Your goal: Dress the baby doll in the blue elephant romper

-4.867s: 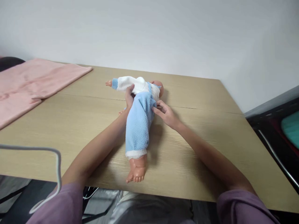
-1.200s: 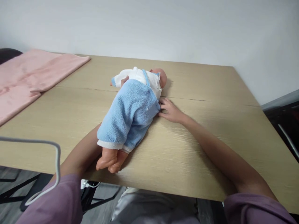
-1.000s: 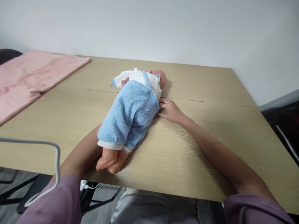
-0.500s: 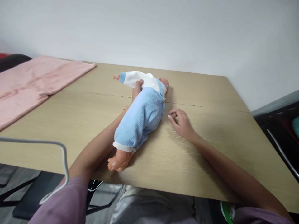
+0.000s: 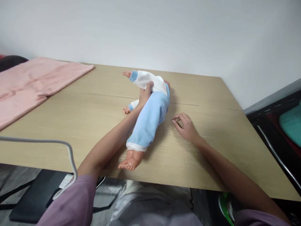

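Note:
A baby doll (image 5: 150,116) in fuzzy light-blue trousers and a white top lies on its side on the wooden table (image 5: 98,105). Its bare feet point towards me, and its head is mostly hidden behind the body. My left hand (image 5: 145,93) is closed around the front of the doll's torso, below the raised arm; some of its fingers are out of sight. The doll's other arm (image 5: 130,107) shows beside my wrist. Just right of the doll, my right hand (image 5: 185,125) is by the tabletop, fingers curled, thumb and fingertips close together. Nothing shows between them.
A pink cloth (image 5: 42,81) is spread over the table's left part. A white cable (image 5: 68,146) loops across the lower left, above a black chair (image 5: 30,197). The wall stands behind the table, and a black frame with a turquoise thing (image 5: 291,122) is at right.
The doll has rolled and turned in my left hand, its feet and raised arm shifting right. The lower arm has come into sight. My right hand keeps nearly the same place, and the view has shifted slightly.

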